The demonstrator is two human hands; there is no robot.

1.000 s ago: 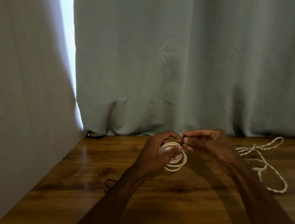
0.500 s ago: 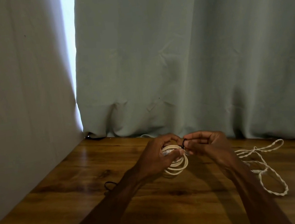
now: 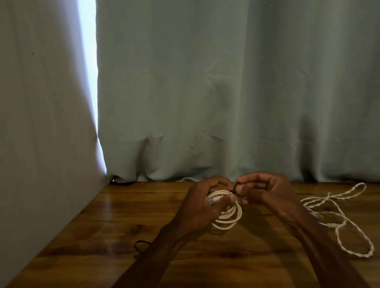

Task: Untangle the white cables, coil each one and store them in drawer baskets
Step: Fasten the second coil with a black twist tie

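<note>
A coiled white cable (image 3: pixel 228 218) hangs in my left hand (image 3: pixel 206 204), whose fingers and thumb curl round the top of the coil just above the wooden table (image 3: pixel 113 227). My right hand (image 3: pixel 264 188) is right beside it and pinches a small black band (image 3: pixel 236 187) at the coil's upper right edge. A second white cable (image 3: pixel 344 218), twisted on itself in loose loops, lies on the table to the right of my right forearm. No drawer basket is in view.
A grey-green curtain (image 3: pixel 224 79) hangs along the table's back edge, and a grey wall (image 3: pixel 25 116) closes the left side. Another small black band (image 3: pixel 140 245) lies on the table by my left forearm.
Both hands stay together at the coil with only small finger shifts. The loose twisted cable has not moved.
</note>
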